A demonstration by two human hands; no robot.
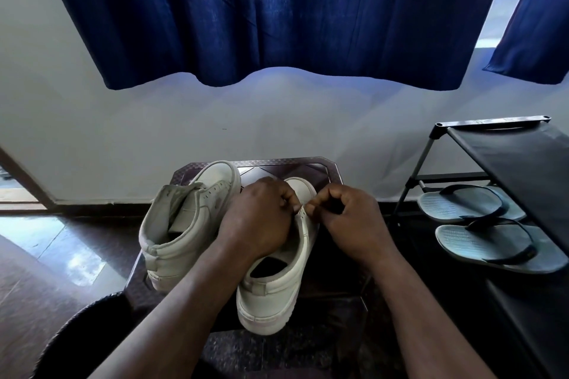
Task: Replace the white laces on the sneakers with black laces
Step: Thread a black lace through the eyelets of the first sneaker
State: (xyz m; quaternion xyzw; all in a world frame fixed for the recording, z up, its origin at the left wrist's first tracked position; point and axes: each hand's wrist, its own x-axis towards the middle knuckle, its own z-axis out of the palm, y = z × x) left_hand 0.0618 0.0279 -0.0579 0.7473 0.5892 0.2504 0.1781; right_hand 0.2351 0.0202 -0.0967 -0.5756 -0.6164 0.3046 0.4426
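Two white sneakers stand on a small dark stool (326,168), toes pointing away from me. The left sneaker (181,218) stands free with its tongue pulled up and no lace visible. My hands work over the right sneaker (277,286), near its lace eyelets. My left hand (258,218) lies curled over the front of that shoe, fingertips pinched at the eyelet row. My right hand (348,221) is curled too, thumb and forefinger pinching close to the left fingertips. What they pinch is too small to make out; no lace shows clearly.
A black shoe rack (505,169) stands at the right with a pair of grey flip-flops (480,224) on a shelf. Blue curtains (261,15) hang over the white wall behind. Glossy dark floor surrounds the stool, and my knee (86,326) is at lower left.
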